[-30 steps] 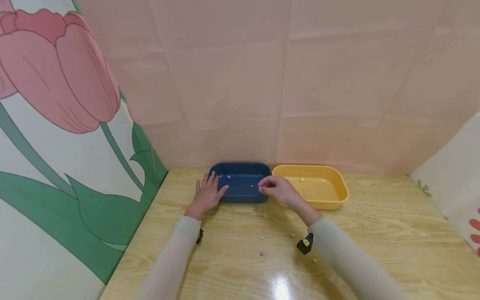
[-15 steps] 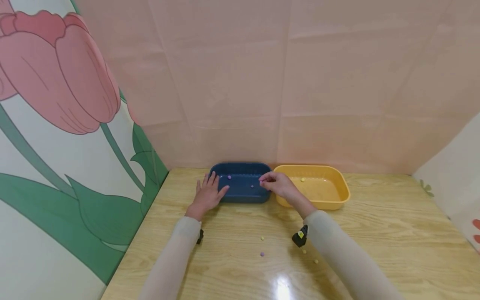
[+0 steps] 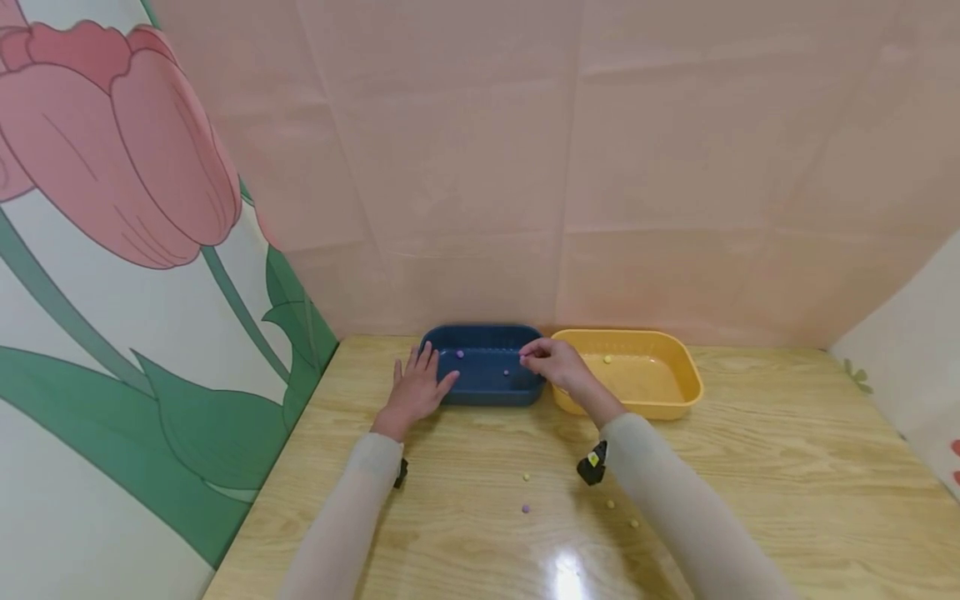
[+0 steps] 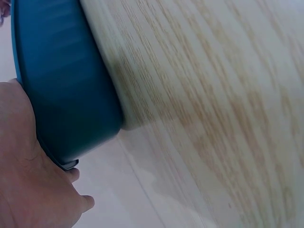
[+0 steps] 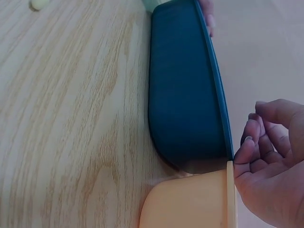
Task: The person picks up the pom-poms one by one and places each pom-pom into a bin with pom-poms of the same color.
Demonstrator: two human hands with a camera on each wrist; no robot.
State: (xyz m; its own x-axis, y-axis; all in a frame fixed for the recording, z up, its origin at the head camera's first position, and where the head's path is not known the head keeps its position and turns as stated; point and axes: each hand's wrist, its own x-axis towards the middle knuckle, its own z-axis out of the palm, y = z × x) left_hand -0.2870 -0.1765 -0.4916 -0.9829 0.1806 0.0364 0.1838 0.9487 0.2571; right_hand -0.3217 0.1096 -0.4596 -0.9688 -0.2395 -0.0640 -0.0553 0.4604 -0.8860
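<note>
My left hand (image 3: 415,387) rests on the left end of the blue tray (image 3: 487,398), fingers straight and spread over its rim. In the left wrist view this hand (image 4: 33,175) lies along the tray's edge. Inside the tray are two small purple balls, one farther left (image 3: 461,355) and one nearer the middle (image 3: 506,373). Above the tray's right end, my right hand (image 3: 562,367) pinches a small purple ball (image 3: 522,358) at its fingertips. From the right wrist view, that hand (image 5: 275,152) is level with the tray rims, and the ball is hidden.
The yellow tray (image 3: 652,410), holding a yellow ball (image 3: 607,359), adjoins the blue one. Nearer me on the wooden table (image 3: 450,533) lie a purple ball (image 3: 526,508) and yellow balls (image 3: 527,477), two of them beside my right forearm. A pink sheet (image 3: 480,167) hangs behind.
My right hand has shifted slightly up and away from over the blue tray's floor, its forearm swinging left. The left hand stays on the rim.
</note>
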